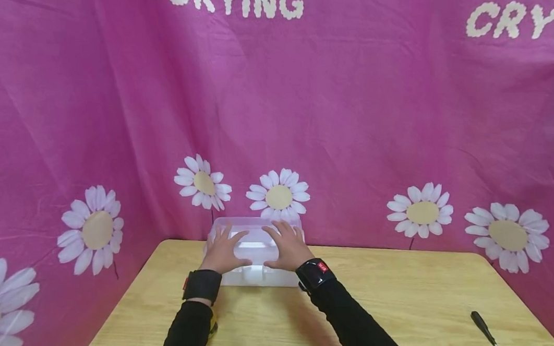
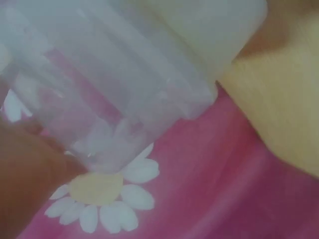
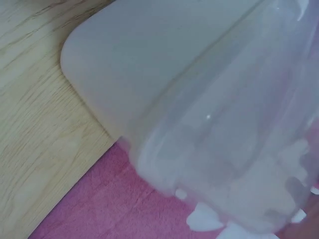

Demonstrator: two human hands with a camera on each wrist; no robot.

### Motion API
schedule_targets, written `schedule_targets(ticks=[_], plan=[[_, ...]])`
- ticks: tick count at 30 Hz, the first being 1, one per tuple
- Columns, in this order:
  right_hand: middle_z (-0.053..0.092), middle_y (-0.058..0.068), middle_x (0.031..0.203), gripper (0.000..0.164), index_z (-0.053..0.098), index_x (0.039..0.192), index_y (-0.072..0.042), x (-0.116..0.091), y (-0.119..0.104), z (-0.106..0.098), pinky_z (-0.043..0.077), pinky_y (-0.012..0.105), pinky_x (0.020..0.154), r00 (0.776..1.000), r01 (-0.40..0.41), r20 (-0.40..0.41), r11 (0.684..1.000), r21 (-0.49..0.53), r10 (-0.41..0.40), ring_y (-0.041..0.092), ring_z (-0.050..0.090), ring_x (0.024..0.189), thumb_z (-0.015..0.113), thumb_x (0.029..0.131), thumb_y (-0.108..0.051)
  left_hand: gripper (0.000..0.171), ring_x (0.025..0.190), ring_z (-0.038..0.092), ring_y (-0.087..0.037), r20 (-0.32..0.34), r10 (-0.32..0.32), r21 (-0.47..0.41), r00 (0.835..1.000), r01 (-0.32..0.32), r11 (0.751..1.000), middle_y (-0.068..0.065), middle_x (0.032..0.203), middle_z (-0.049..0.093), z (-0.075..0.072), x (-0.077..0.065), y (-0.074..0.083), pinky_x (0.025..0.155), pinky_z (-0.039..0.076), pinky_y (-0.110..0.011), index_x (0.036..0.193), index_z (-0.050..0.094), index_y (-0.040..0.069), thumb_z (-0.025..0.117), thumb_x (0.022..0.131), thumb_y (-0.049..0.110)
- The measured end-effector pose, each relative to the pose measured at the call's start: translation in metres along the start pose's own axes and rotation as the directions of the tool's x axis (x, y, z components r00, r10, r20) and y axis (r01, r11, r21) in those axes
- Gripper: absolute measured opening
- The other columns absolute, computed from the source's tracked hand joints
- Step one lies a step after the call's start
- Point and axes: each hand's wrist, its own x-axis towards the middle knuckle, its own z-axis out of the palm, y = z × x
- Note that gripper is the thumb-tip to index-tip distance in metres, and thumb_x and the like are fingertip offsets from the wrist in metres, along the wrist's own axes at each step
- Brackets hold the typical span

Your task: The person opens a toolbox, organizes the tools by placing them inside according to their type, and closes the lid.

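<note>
A translucent white plastic box (image 1: 259, 277) with a clear lid stands at the back of the table, against the pink cloth. Over its left part lies my left hand (image 1: 222, 250), fingers spread and thumb pointing inward. My right hand (image 1: 290, 248) mirrors it on the right part, with a gap between the two thumbs. Seen from the left wrist, the box (image 2: 124, 64) is blurred and the left hand (image 2: 30, 174) reaches along its edge. The right wrist view shows the box's rounded corner (image 3: 99, 64); most of that hand is out of frame. Contact under the fingertips is unclear.
On the wooden table (image 1: 405, 297), a tool with a black handle and thin metal shaft (image 1: 482, 327), like a screwdriver, lies near the front right. Pink cloth (image 1: 350, 138) printed with daisies and lettering hangs behind and at the sides.
</note>
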Motion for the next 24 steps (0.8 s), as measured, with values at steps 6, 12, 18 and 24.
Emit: schedule_targets(ticks=[6, 12, 18, 24], plan=[[0.037, 0.009, 0.150, 0.079, 0.045, 0.139, -0.023, 0.006, -0.008, 0.001, 0.025, 0.068, 0.106, 0.996, -0.003, 0.085, 1.000, 0.012, 0.002, 0.039, 0.031, 0.138, 0.079, 0.071, -0.046, 0.073, 0.140, 0.013, -0.051, 0.036, 0.003, 0.029, 0.999, -0.004, 1.000, -0.024, 0.151, 0.026, 0.003, 0.001, -0.004, 0.109, 0.006, -0.069, 0.142, 0.042, 0.022, 0.073, 0.079, 0.039], [0.041, 0.000, 0.148, 0.072, 0.048, 0.137, -0.031, 0.002, -0.004, 0.006, 0.025, 0.073, 0.101, 0.993, 0.000, 0.120, 0.998, -0.057, 0.006, 0.040, 0.032, 0.138, 0.076, 0.073, -0.048, 0.068, 0.138, 0.016, -0.053, 0.037, 0.030, 0.105, 0.999, -0.034, 0.994, -0.024, 0.149, 0.031, 0.006, -0.001, 0.001, 0.109, 0.008, -0.069, 0.142, 0.041, 0.025, 0.068, 0.082, 0.043], [0.043, 0.000, 0.147, 0.067, 0.053, 0.134, -0.031, -0.012, 0.010, 0.006, 0.026, 0.073, 0.100, 0.993, 0.020, 0.118, 0.997, -0.078, -0.011, 0.040, 0.034, 0.137, 0.075, 0.073, -0.047, 0.065, 0.137, 0.020, -0.053, 0.035, 0.043, 0.160, 0.998, -0.048, 0.986, -0.022, 0.149, 0.033, 0.020, -0.003, 0.016, 0.109, 0.012, -0.068, 0.143, 0.040, 0.027, 0.063, 0.085, 0.046], [0.044, 0.001, 0.146, 0.065, 0.055, 0.132, -0.028, -0.025, 0.027, -0.008, 0.025, 0.073, 0.101, 0.995, 0.030, 0.095, 0.998, -0.059, -0.024, 0.041, 0.035, 0.136, 0.076, 0.072, -0.046, 0.064, 0.137, 0.021, -0.052, -0.009, 0.066, 0.189, 0.998, -0.063, 0.980, -0.021, 0.150, 0.032, 0.030, -0.002, 0.038, 0.109, 0.015, -0.068, 0.143, 0.040, 0.027, 0.060, 0.086, 0.048]])
